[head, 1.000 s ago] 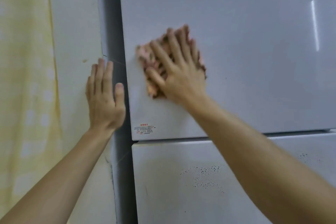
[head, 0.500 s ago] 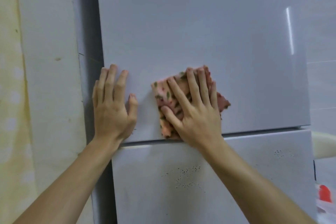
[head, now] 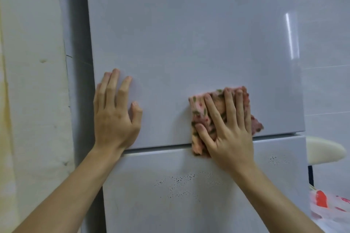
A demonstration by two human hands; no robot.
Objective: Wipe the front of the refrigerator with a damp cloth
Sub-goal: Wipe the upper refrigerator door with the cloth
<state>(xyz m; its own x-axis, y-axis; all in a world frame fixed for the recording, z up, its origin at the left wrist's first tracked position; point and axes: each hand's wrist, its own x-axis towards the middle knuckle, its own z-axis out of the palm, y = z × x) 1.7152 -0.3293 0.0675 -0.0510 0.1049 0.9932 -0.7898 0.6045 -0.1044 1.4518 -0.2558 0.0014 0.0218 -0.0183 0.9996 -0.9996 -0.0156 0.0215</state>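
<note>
1. Glossy pale grey metal fills the view: the upper door of the refrigerator, with the lower door beneath it and a thin seam between the two.
2. The cloth, pink with green and red specks, lies flat against the bottom right part of the upper door; its lower edge hangs across the seam onto the top of the lower door.
3. The right hand presses the cloth to the door with spread, nearly straight fingers, gripping nothing; the cloth shows past the fingertips and to both sides of the hand.
4. The left hand rests open and flat on the bare upper door near its left edge, fingers pointing up, well apart from the cloth.
5. Small dark specks dot the upper part of the lower door.
6. A cream wall stands left of the refrigerator.
7. At the right edge sit a pale rounded object and, lower down, what may be a plastic bag with red markings; both are too blurred to identify firmly.
</note>
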